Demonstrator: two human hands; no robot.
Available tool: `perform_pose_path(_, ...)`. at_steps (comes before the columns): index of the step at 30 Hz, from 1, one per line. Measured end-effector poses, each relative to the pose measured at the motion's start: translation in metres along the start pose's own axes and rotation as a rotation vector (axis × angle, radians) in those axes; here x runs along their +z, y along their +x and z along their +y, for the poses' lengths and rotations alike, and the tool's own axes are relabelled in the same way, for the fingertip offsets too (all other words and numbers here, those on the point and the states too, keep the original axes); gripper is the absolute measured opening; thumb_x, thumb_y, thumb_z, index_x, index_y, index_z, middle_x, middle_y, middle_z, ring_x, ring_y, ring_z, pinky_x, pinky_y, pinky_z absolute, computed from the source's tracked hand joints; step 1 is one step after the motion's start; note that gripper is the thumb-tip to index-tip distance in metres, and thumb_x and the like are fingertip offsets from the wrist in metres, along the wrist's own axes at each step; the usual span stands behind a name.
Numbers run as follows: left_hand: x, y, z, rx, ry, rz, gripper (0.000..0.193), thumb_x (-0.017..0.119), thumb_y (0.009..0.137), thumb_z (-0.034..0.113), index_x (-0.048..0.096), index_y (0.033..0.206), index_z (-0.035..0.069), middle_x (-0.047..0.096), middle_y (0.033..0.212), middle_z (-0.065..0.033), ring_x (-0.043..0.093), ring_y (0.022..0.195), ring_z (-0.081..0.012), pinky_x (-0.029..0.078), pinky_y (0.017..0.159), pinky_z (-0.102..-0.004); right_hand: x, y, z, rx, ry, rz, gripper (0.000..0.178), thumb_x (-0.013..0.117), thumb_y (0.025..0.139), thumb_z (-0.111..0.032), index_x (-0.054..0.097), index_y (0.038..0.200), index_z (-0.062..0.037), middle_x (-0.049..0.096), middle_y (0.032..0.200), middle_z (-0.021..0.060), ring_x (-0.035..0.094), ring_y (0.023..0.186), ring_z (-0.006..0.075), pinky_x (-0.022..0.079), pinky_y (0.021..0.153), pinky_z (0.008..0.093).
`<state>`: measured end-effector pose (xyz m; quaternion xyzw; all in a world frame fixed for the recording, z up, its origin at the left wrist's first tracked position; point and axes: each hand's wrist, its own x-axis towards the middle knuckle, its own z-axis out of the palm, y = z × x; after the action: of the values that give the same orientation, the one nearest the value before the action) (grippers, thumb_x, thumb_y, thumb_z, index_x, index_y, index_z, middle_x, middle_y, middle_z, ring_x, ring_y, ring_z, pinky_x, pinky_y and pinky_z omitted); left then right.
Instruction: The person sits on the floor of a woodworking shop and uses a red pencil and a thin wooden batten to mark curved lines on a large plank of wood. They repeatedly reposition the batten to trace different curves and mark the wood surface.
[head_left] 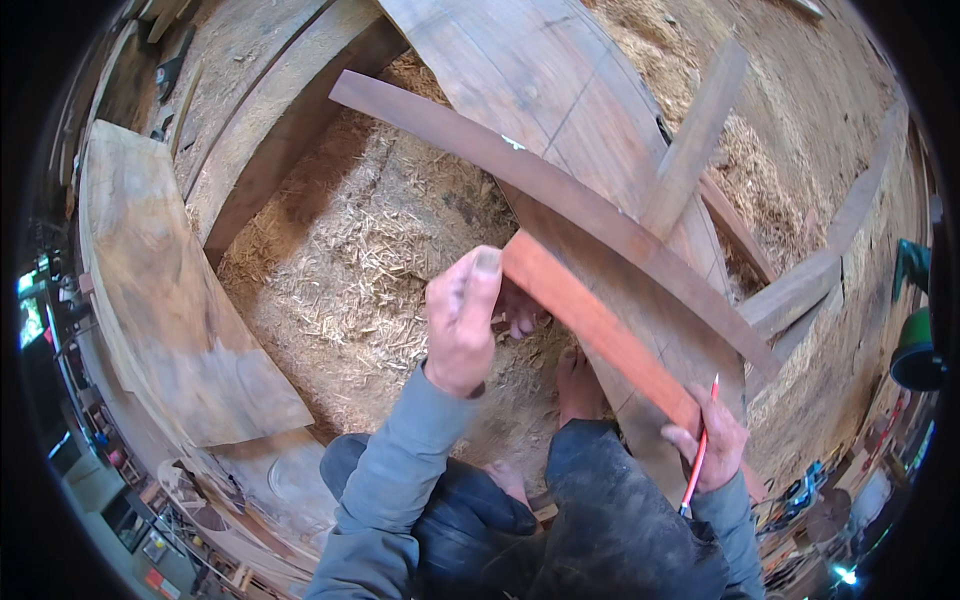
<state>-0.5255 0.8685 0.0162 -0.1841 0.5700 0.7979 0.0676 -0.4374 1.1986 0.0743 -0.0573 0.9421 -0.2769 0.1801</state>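
Observation:
A long, slightly curved strip of orange-red wood (600, 335) slants from the middle toward the lower right, above a wide board. At its upper left end, my left hand (462, 325) is closed, thumb along the strip's end. My right hand (714, 442) grips the lower right end, with a thin red-and-white pencil (702, 447) in the same hand, point upward. Under the strip lies the wide brown plank (560, 90), which has dark lines across it. A longer curved, dark reddish strip (480, 135) rests across that plank, beyond the strip I hold.
Wood shavings (350, 270) cover the ground between the timbers. A broad pale slab (185, 300) lies at left, near a thick curved beam (290, 110). Loose wood pieces (700, 130) cross at right. A green lamp-like object (915, 350) stands at the right edge. My bare foot (578, 385) is below.

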Motion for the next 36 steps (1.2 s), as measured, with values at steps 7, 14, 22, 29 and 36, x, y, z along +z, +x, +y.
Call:
perform_pose_path(7, -0.007, 0.012, -0.011, -0.074, 0.129, 0.122, 0.024, 0.058, 0.108, 0.019, 0.067, 0.096, -0.001, 0.069, 0.077, -0.0066, 0.064, 0.06, -0.0096, 0.051, 0.053, -0.0245, 0.018, 0.004, 0.005, -0.014, -0.12, 0.14, 0.058, 0.087, 0.078, -0.02, 0.068, 0.129, -0.0003, 0.071, 0.105, 0.0214, 0.071, 0.091, 0.0382, 0.057, 0.079, 0.044)
perform_pose_path(14, -0.007, 0.026, -0.023, 0.083, 0.378, 0.365, 0.016, 0.061, 0.103, 0.011, 0.065, 0.093, -0.002, 0.055, 0.072, 0.0035, 0.046, 0.065, -0.0033, 0.038, 0.056, -0.0261, 0.052, 0.016, 0.011, -0.146, -0.16, 0.459, 0.041, 0.075, 0.08, 0.004, 0.073, 0.121, -0.0023, 0.073, 0.123, 0.0178, 0.067, 0.117, 0.0349, 0.048, 0.107, 0.0468)
perform_pose_path(22, 0.011, 0.024, -0.017, -0.019, 0.185, 0.3, 0.023, 0.064, 0.107, 0.021, 0.062, 0.108, -0.002, 0.066, 0.078, -0.0054, 0.063, 0.061, -0.0111, 0.053, 0.053, -0.025, 0.077, 0.016, 0.014, -0.065, -0.131, 0.621, 0.027, 0.074, 0.087, 0.004, 0.077, 0.111, -0.0057, 0.075, 0.126, 0.0165, 0.066, 0.118, 0.0341, 0.045, 0.11, 0.0453)
perform_pose_path(29, 0.018, 0.031, -0.021, -0.021, 0.051, 0.315, 0.021, 0.059, 0.109, 0.019, 0.061, 0.103, -0.001, 0.069, 0.085, -0.0103, 0.066, 0.062, -0.0166, 0.059, 0.057, -0.0305, 0.089, 0.023, 0.008, 0.098, 0.146, 0.76, 0.023, 0.073, 0.086, 0.009, 0.073, 0.105, -0.0032, 0.076, 0.122, 0.0188, 0.066, 0.106, 0.0316, 0.049, 0.104, 0.0419)
perform_pose_path(36, 0.011, 0.03, -0.02, -0.016, 0.084, 0.242, 0.021, 0.057, 0.109, 0.021, 0.062, 0.103, 0.001, 0.069, 0.092, -0.0098, 0.067, 0.07, -0.0165, 0.058, 0.061, -0.0313, 0.068, 0.02, 0.006, -0.016, 0.03, 0.707, 0.027, 0.077, 0.083, 0.007, 0.071, 0.107, -0.0031, 0.075, 0.122, 0.0211, 0.066, 0.106, 0.0312, 0.049, 0.102, 0.0422)
